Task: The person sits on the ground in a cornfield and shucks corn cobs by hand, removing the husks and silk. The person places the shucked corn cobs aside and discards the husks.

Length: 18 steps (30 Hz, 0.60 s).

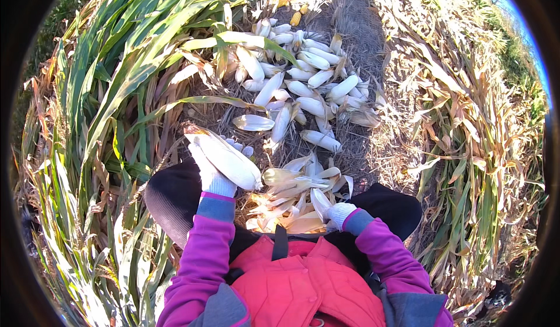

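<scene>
A corn ear [224, 159] in its pale, smooth inner husk lies tilted across my gloved left hand [217, 182]. That hand is closed round it, and grey fingertips show past its far side. My gloved right hand [340, 214] is low, near my right knee, closed on a strip of pale husk [320, 203]. Between my knees lies a heap of loose, peeled husks [290, 206], touching or very close to the right hand's strip. The right fingers are partly hidden behind the strip and cuff.
Ahead of me several pale-husked corn ears [315, 88] lie piled on straw-strewn soil. A few bare yellow cobs [296, 18] show beyond them. Green and drying corn stalks [134, 64] are heaped on the left; dry stalks [466, 123] line the right.
</scene>
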{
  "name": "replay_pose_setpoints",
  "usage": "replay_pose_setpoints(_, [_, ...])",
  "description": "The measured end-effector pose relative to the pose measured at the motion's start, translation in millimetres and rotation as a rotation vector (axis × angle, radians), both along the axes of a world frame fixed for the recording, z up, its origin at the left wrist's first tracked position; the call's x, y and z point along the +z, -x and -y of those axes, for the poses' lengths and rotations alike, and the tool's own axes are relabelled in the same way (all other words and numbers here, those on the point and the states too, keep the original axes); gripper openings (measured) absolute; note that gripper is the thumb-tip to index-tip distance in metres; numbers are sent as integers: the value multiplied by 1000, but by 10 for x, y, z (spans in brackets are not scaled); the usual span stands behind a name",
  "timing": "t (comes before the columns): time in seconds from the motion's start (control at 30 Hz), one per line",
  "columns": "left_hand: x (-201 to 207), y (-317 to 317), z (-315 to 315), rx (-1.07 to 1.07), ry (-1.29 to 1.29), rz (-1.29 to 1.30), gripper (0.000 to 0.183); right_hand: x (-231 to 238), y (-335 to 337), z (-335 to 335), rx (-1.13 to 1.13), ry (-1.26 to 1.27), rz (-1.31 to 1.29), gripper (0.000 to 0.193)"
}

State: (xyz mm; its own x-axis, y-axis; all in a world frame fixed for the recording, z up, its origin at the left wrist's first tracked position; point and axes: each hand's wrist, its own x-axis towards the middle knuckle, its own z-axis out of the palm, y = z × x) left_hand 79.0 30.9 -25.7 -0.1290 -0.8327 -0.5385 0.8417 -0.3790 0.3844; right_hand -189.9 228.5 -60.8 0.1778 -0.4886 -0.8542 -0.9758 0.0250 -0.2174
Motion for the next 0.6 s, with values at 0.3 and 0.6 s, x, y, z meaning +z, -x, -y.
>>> replay_pose_setpoints(0.3, [-347, 270, -696, -713, -18, -98, 98, 652, -567, 1119, -932, 715, 876, 44])
replay_pose_setpoints(0.6, [-315, 270, -1033, -758, 99, 24, 82, 433, -713, 1149, -931, 889, 817, 23])
